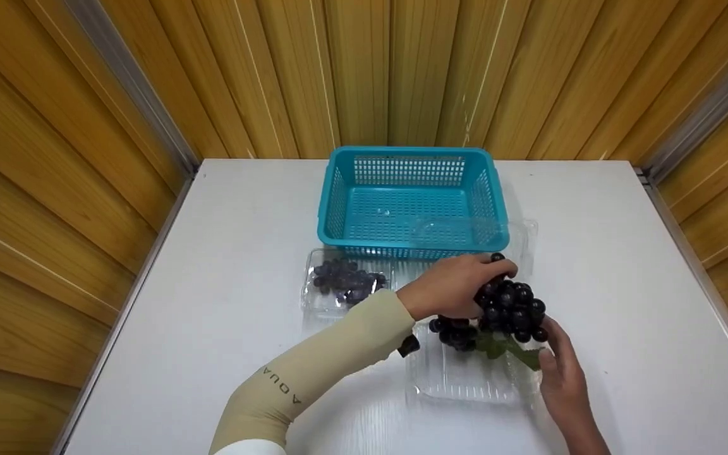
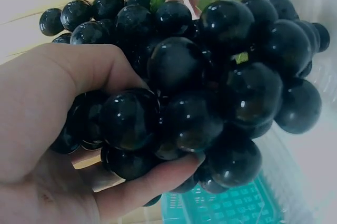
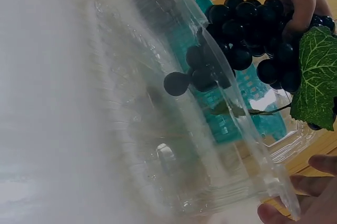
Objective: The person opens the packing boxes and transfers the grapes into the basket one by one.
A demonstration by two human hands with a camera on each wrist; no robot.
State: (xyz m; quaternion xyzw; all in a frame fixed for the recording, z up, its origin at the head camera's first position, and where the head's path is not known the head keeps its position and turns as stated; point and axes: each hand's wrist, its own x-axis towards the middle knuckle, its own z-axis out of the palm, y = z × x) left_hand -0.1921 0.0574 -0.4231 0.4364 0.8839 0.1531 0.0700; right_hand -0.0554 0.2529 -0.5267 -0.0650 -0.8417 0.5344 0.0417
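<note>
My left hand (image 1: 455,287) grips a bunch of black grapes (image 1: 512,309) with green leaves (image 3: 317,76). In the left wrist view its thumb and fingers curl round the round, shiny berries. The bunch hangs over an open clear plastic container (image 1: 459,379), whose lid (image 1: 522,243) is folded back toward the basket. My right hand (image 1: 563,373) is at the container's right side, below the grapes. In the right wrist view its fingers (image 3: 310,184) are spread around the corner of the clear rim.
A blue-green plastic basket (image 1: 414,245) stands at the back of the white table (image 1: 212,284). In front of it on the left lies another clear container (image 1: 310,297) with dark grapes (image 1: 342,275) inside. Wood-patterned walls (image 1: 364,76) enclose the table's back and sides.
</note>
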